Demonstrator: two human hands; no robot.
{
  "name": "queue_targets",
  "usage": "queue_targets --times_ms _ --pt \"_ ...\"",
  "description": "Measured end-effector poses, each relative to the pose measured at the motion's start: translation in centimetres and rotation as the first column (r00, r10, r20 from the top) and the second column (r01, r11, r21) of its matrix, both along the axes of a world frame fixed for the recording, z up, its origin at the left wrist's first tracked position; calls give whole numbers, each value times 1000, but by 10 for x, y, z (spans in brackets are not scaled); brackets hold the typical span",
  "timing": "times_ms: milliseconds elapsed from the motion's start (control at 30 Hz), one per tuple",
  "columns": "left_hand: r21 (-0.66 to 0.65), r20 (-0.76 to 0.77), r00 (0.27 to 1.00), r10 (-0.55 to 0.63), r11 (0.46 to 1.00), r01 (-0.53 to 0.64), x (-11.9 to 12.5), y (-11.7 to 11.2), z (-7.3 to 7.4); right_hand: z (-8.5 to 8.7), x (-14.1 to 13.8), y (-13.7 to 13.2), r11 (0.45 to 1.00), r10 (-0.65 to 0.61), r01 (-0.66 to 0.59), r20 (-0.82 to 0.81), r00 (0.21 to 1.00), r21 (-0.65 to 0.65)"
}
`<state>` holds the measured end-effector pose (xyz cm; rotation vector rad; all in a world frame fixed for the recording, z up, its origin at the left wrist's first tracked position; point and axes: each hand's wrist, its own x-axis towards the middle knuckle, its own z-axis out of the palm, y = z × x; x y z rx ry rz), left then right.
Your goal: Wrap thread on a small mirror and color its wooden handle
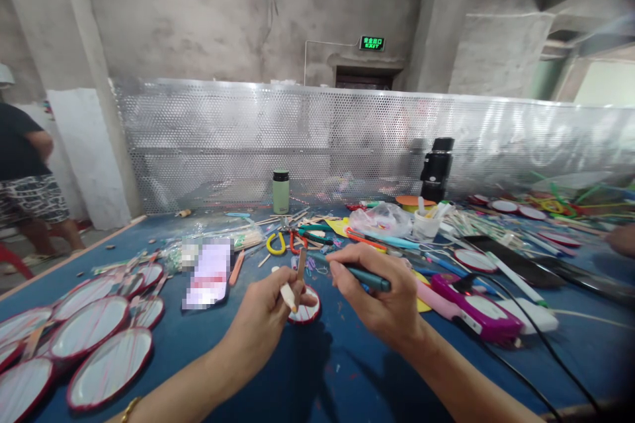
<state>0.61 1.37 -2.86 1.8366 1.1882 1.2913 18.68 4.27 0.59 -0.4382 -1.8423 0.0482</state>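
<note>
My left hand (268, 317) is closed on a small round red-rimmed fan (306, 312) by its wooden stick handle (300, 266), with a pale stick between the fingers, just above the blue table (327, 370). My right hand (381, 297) is closed round a dark teal pen-like tool (357, 272), whose tip points left toward the fan's handle. Both hands are close together at the table's middle.
Several finished oval red-rimmed fans (89, 344) lie at the left. A phone (209, 275), pliers (315, 233), a green flask (280, 192), a black flask (437, 168), a magenta device (471, 307) with cables and scattered sticks crowd the table. A person (24, 172) stands far left.
</note>
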Motion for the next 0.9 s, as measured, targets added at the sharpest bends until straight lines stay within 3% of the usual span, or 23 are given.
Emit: queue_targets --times_ms 900 --pt "0 8 1000 -3 1000 3 0 3 -4 1 -1 0 1000 7 -7 2 1000 3"
